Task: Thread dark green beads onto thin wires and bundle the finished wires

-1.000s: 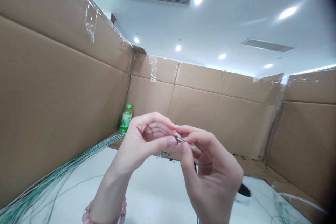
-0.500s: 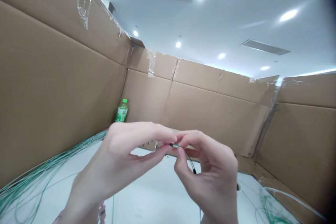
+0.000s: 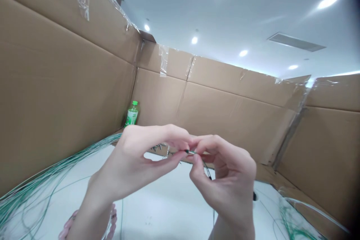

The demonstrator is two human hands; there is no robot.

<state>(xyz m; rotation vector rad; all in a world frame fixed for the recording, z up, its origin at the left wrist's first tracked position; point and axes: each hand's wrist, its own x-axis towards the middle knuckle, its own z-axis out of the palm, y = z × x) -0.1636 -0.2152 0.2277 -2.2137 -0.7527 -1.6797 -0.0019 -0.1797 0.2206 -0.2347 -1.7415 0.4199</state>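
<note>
My left hand (image 3: 137, 161) and my right hand (image 3: 222, 180) meet in front of me at the fingertips. Between them, both pinch the end of a thin green-sheathed wire (image 3: 191, 152). A dark stretch of wire (image 3: 207, 170) hangs down from the pinch past my right fingers. A long bundle of thin green wires (image 3: 56, 168) fans out across the white table at the left, not touching either hand. A pink beaded bracelet (image 3: 111, 219) circles my left wrist.
Taped cardboard walls (image 3: 230, 116) surround the white table (image 3: 157, 213). A green-capped plastic bottle (image 3: 131, 114) stands in the far left corner. Small metal bits (image 3: 160, 148) lie beyond my left hand. Loose green strands (image 3: 292, 223) and a small black object (image 3: 254, 196) lie at the right.
My left hand has turned and lowered, with its wrist swinging toward the lower left. The wire end now lies nearly level between my fingertips. The view has tilted slightly.
</note>
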